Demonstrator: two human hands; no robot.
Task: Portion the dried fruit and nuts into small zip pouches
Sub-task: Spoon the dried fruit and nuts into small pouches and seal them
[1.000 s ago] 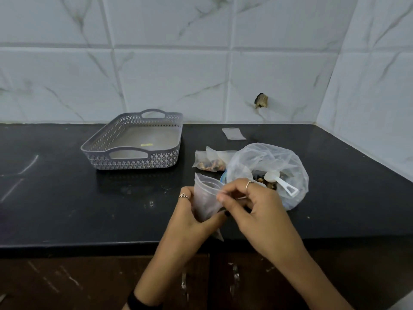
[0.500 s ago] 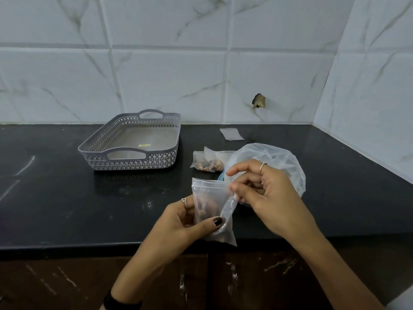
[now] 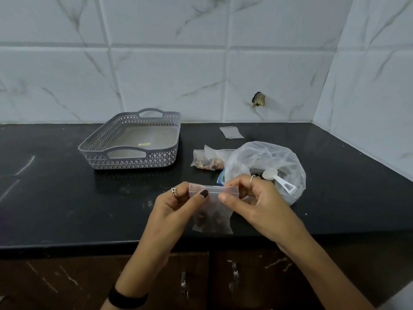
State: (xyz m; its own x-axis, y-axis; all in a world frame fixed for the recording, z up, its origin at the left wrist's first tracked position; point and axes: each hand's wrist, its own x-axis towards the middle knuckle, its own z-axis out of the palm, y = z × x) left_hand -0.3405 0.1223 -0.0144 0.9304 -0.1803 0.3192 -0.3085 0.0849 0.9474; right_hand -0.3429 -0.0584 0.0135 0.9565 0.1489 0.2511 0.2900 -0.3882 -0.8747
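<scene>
A small clear zip pouch (image 3: 212, 211) with brown fruit and nuts at its bottom hangs upright over the counter's front edge. My left hand (image 3: 178, 202) pinches the left end of its zip strip between thumb and fingers. My right hand (image 3: 248, 198) pinches the right end of the same strip. Behind my right hand sits a big clear bag of dried fruit and nuts (image 3: 266, 162) with a white scoop (image 3: 281, 182) lying in it. Filled pouches (image 3: 207, 159) lie to its left.
A grey lattice basket (image 3: 134, 142) with handles stands at the back left of the black counter (image 3: 67, 198). One flat pouch (image 3: 231, 132) lies near the tiled wall. Cabinet doors with metal handles (image 3: 233, 276) are below the counter edge.
The pouch has turned upright and flat toward me. My right hand moved from the pouch's mouth to the right end of the zip strip; my left thumb shifted up onto the strip.
</scene>
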